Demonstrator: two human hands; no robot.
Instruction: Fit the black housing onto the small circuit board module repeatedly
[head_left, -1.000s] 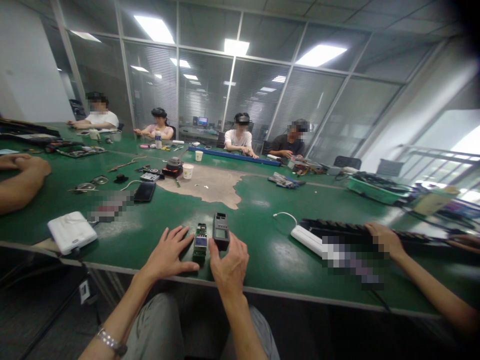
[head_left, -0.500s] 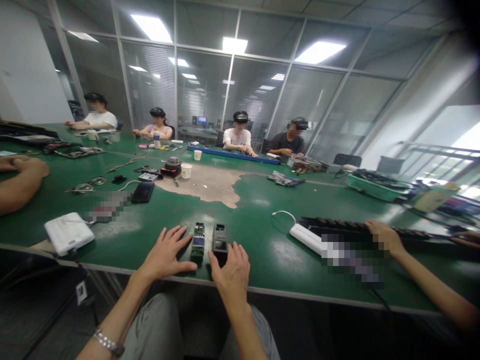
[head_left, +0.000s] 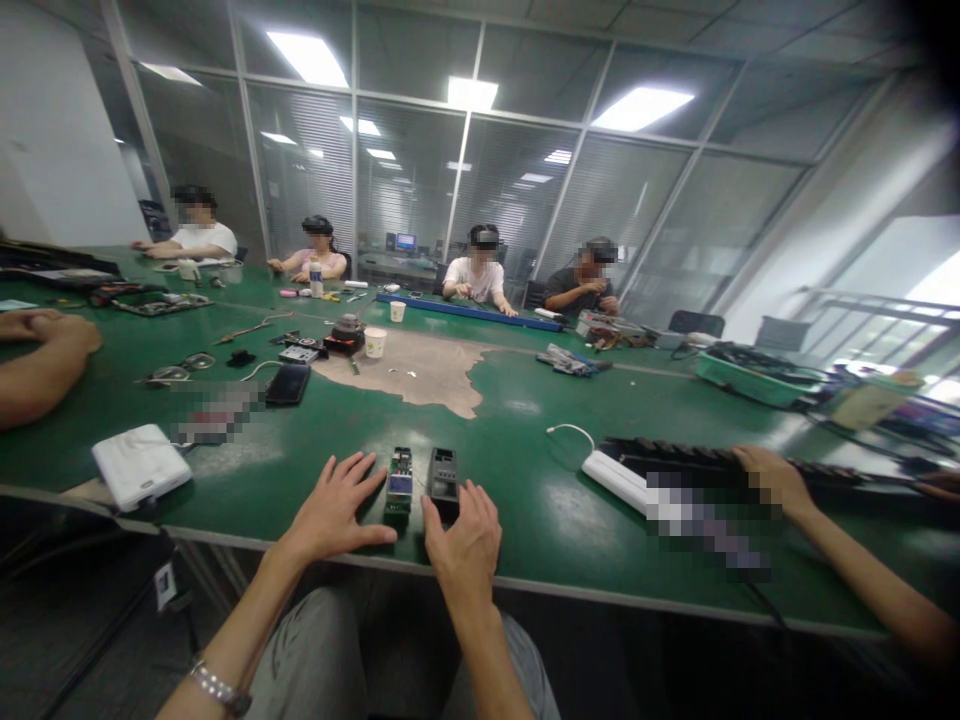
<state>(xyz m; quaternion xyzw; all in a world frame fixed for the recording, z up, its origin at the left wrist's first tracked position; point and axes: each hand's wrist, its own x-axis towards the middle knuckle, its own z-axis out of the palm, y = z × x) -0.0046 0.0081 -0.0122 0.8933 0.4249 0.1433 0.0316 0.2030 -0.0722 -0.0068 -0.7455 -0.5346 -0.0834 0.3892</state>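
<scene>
The left hand (head_left: 337, 508) lies spread, thumb and fingers wide, beside the circuit board (head_left: 400, 484). The right hand (head_left: 463, 530) curves half-open around the near end of the dark casing (head_left: 443, 480) on the table (head_left: 525, 500).

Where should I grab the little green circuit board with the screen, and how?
I'd pinch the long side edges of the circuit board with finger and thumb, coming from above. It's narrow and lies with its screen up, so that should keep fingers off the screen. There's a gap before the dark casing.
</scene>
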